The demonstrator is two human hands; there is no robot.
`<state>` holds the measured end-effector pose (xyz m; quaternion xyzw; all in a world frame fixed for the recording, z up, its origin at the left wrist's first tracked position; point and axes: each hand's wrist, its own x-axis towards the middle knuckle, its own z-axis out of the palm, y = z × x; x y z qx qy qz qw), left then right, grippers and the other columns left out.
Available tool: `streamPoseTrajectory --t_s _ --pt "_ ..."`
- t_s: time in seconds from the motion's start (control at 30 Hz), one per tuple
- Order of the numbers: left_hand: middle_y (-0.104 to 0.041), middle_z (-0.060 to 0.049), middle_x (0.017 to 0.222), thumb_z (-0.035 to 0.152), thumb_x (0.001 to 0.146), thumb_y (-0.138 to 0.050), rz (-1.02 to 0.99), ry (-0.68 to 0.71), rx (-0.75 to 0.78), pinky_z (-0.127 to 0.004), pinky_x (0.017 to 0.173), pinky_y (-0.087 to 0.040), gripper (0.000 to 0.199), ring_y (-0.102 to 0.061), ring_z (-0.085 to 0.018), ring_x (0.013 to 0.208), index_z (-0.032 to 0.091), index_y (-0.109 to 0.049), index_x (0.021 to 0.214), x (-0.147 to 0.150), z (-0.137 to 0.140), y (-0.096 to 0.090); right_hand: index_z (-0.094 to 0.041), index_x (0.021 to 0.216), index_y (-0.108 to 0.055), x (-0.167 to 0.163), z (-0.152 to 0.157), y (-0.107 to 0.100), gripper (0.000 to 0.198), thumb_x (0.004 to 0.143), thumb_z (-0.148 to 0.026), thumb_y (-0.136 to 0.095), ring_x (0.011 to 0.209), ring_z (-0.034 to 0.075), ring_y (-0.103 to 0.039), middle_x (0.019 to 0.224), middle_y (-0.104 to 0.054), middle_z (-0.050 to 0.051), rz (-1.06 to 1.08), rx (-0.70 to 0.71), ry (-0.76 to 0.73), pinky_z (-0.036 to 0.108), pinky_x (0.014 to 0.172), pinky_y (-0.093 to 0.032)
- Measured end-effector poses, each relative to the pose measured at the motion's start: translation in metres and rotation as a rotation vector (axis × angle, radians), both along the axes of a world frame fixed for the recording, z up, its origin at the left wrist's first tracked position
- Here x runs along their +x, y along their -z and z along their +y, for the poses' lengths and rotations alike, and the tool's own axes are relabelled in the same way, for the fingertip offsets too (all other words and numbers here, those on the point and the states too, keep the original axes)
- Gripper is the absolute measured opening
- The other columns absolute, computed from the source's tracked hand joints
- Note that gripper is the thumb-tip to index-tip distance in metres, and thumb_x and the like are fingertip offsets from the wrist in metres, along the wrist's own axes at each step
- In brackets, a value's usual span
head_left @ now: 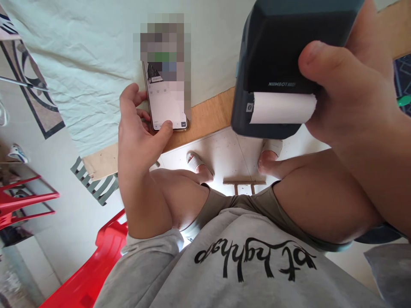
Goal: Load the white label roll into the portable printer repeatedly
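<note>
My left hand (141, 132) grips the lower end of a smartphone (167, 105), thumb on the lit screen's bottom edge and fingers along its left side. The upper part of the phone is pixelated. Raised close to the camera on the right, a dark label printer (279, 51) marked NIIMBOT is held in my right hand (349, 81). The thumb presses on its top cover, while the other fingers are mostly hidden behind it. From the printer's slot a curled strip of white label paper (282, 108) sticks out.
A pale green cloth (96, 72) covers the table, whose wooden edge (212, 115) runs below the phone. At the lower left is a red plastic chair (102, 252), with red shelving (25, 199) behind. A green object (403, 101) lies at the right edge.
</note>
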<state>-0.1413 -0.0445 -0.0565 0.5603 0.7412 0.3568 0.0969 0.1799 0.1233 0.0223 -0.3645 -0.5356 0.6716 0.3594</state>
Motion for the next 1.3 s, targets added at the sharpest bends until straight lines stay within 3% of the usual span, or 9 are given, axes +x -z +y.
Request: streamPoseTrajectory --t_s 0.1,0.2,0.3,0.4,0.57,0.97,1.17,1.3 --pt "-0.054 -0.014 0.148 0.124 0.062 -0.043 0.026 -0.001 -0.015 -0.047 0.081 -0.063 0.135 -0.044 -0.01 0.081 0.034 -0.036 0.163 0.001 -0.001 -0.003 -0.017 0.119 -0.049 0.0 -0.001 0.0 0.065 0.073 -0.039 -0.089 0.096 -0.005 -0.057 0.107 -0.054 -0.002 -0.009 -0.004 0.002 0.018 0.083 -0.058" --pt "-0.055 -0.015 0.152 0.117 0.071 -0.052 0.033 -0.018 -0.079 -0.04 0.072 -0.059 0.124 -0.048 -0.012 0.082 0.036 -0.038 0.164 0.004 -0.004 -0.012 -0.017 0.121 -0.049 -0.001 -0.002 0.003 0.074 0.069 -0.044 -0.095 0.095 -0.004 -0.057 0.107 -0.054 -0.002 -0.018 -0.021 0.019 0.018 0.082 -0.057" --pt "-0.054 -0.016 0.157 0.105 0.079 -0.063 0.003 -0.039 -0.136 -0.038 0.072 -0.059 0.113 -0.051 -0.014 0.086 0.038 -0.037 0.166 0.008 -0.007 -0.021 -0.019 0.129 -0.051 -0.001 -0.001 0.007 0.096 0.061 -0.065 -0.101 0.098 -0.003 -0.057 0.11 -0.058 -0.001 -0.031 -0.033 0.036 0.016 0.08 -0.058" --pt "-0.054 -0.016 0.158 0.101 0.079 -0.069 -0.004 -0.049 -0.146 -0.039 0.078 -0.063 0.115 -0.05 -0.013 0.086 0.035 -0.036 0.167 0.011 -0.008 -0.023 -0.022 0.132 -0.056 0.002 0.002 0.011 0.113 0.047 -0.08 -0.102 0.094 -0.002 -0.057 0.116 -0.062 0.0 -0.058 -0.061 0.05 0.015 0.075 -0.056" --pt "-0.059 -0.013 0.153 0.101 0.076 -0.072 0.006 -0.052 -0.101 -0.039 0.08 -0.066 0.115 -0.049 -0.011 0.084 0.035 -0.041 0.166 0.01 -0.007 -0.02 -0.024 0.129 -0.06 0.003 0.003 0.011 0.11 0.045 -0.079 -0.103 0.097 0.0 -0.058 0.117 -0.063 0.0 -0.076 -0.079 0.064 0.014 0.075 -0.056" --pt "-0.057 -0.013 0.154 0.103 0.076 -0.068 0.019 -0.048 -0.111 -0.033 0.071 -0.059 0.114 -0.049 -0.011 0.084 0.038 -0.04 0.165 0.01 -0.006 -0.019 -0.028 0.129 -0.06 0.003 0.001 0.009 0.106 0.047 -0.08 -0.102 0.099 -0.002 -0.059 0.118 -0.064 -0.002 -0.077 -0.055 0.05 0.013 0.079 -0.055" --pt "-0.054 -0.014 0.158 0.102 0.076 -0.071 -0.027 -0.033 -0.138 -0.038 0.078 -0.064 0.116 -0.05 -0.012 0.086 0.038 -0.037 0.166 0.009 -0.006 -0.019 -0.026 0.13 -0.06 0.003 0.002 0.01 0.107 0.047 -0.08 -0.102 0.098 -0.002 -0.059 0.119 -0.064 -0.001 -0.08 -0.055 0.052 0.014 0.077 -0.055" --pt "-0.056 -0.015 0.157 0.097 0.077 -0.075 -0.023 -0.048 -0.126 -0.034 0.07 -0.062 0.113 -0.05 -0.012 0.085 0.036 -0.041 0.165 0.009 -0.006 -0.019 -0.026 0.131 -0.06 0.003 0.003 0.011 0.11 0.046 -0.081 -0.102 0.098 0.0 -0.058 0.118 -0.064 0.0 -0.086 -0.056 0.048 0.016 0.077 -0.055"
